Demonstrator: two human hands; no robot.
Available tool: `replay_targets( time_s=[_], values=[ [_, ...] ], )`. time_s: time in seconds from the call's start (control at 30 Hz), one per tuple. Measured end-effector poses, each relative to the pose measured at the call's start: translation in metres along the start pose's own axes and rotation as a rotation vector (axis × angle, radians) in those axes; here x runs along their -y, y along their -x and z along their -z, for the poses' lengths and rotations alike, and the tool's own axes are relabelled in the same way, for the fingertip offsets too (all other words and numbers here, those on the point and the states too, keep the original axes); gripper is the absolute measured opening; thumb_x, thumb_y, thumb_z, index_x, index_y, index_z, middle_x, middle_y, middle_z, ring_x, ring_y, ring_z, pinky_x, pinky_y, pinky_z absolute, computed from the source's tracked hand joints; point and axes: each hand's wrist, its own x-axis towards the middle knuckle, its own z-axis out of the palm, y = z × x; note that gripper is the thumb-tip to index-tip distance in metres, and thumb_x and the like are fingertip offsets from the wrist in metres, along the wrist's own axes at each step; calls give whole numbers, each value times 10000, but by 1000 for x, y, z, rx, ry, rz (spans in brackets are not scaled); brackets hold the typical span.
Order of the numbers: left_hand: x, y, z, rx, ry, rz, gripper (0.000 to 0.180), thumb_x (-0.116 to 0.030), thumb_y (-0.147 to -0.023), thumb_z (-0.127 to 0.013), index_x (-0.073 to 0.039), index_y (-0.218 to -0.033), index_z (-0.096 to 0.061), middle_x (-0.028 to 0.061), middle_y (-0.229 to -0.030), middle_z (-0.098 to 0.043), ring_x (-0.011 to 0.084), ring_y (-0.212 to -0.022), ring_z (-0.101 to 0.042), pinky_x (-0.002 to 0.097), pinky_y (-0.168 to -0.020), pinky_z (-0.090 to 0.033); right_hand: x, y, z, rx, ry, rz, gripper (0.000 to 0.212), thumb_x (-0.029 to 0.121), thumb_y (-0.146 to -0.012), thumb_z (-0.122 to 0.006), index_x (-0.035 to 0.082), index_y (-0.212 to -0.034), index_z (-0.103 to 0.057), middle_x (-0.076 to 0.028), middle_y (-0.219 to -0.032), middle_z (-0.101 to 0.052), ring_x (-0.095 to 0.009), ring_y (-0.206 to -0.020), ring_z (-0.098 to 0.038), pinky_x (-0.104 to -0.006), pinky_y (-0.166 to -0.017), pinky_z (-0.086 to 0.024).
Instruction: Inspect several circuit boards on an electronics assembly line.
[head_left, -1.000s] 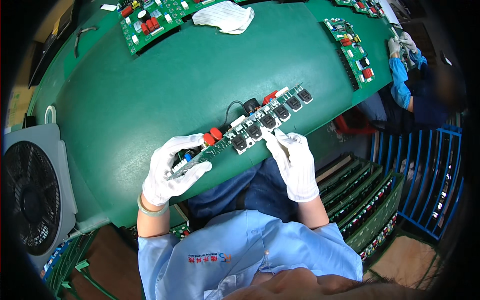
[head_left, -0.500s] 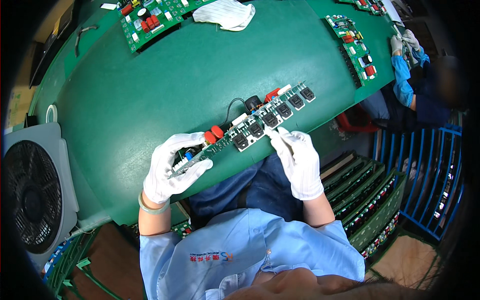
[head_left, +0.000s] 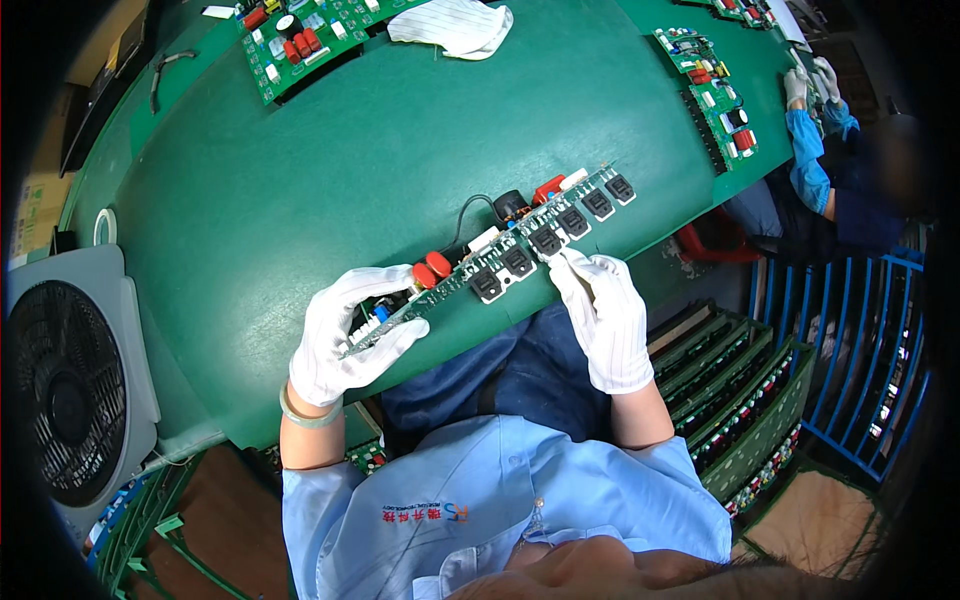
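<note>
A green circuit board (head_left: 441,294) is tilted up on edge over the near side of the table, its right end farther away. My gloved left hand (head_left: 328,345) grips its left end, thumb on the near side and fingers behind. Along the near face runs a row of black square components (head_left: 517,262) on pale mounts. Red round parts (head_left: 432,268) and a black cylinder with a dark wire stick out on the far side. My gloved right hand (head_left: 612,325) has thumb and forefinger pinched together against a middle black component; anything between the fingertips is hidden.
Another board (head_left: 330,40) and a white glove (head_left: 455,28) lie at the far side of the green table (head_left: 220,290). More boards (head_left: 715,95) lie at right, near a co-worker's gloved hands (head_left: 810,85). A fan (head_left: 75,380) stands at left; racks of boards (head_left: 740,400) at lower right.
My right fingertips have shifted slightly right and up along the row of black components. The left hand keeps its grip, and the board stays nearly in place.
</note>
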Motion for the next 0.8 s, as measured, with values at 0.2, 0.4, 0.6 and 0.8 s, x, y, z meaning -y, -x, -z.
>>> replay_targets(
  time_s=[0.2, 0.4, 0.6, 0.8],
  values=[
    [-1, 1, -1, -13, 12, 25, 443, -70, -677, -825, -15, -1078, -646, 175, -1026, -674, 296, -930, -681, 340, -812, -537, 1, 3, -1, 10, -63, -10, 209, 109, -819, -730, 18, -999, -675, -135, -876, -653, -266, -788, -635, -317, -635, -530],
    [-1, 1, -2, -47, 31, 48, 446, -68, -690, -818, -12, -1093, -637, 178, -1065, -663, 288, -944, -676, 340, -822, -532, 9, 3, 4, 204, -209, 110, 212, 83, -807, -734, 19, -998, -668, -142, -968, -680, -270, -822, -638, -316, -678, -538],
    [-2, 0, 0, -17, 13, 16, 444, -64, -694, -814, -17, -1098, -638, 174, -1075, -662, 289, -947, -674, 343, -827, -529, 10, -2, 5, 19, -238, -162, 165, 26, -823, -712, -16, -977, -669, -165, -974, -685, -252, -876, -631, -320, -793, -507],
    [-2, 0, 0, 0, 9, 38, 430, -84, -691, -818, -23, -1084, -657, 176, -1064, -668, 291, -947, -675, 342, -836, -528, 14, 13, -11, 5, -145, -106, 212, 21, -803, -734, -17, -999, -664, -157, -930, -670, -238, -824, -642, -302, -728, -520]
  ],
)
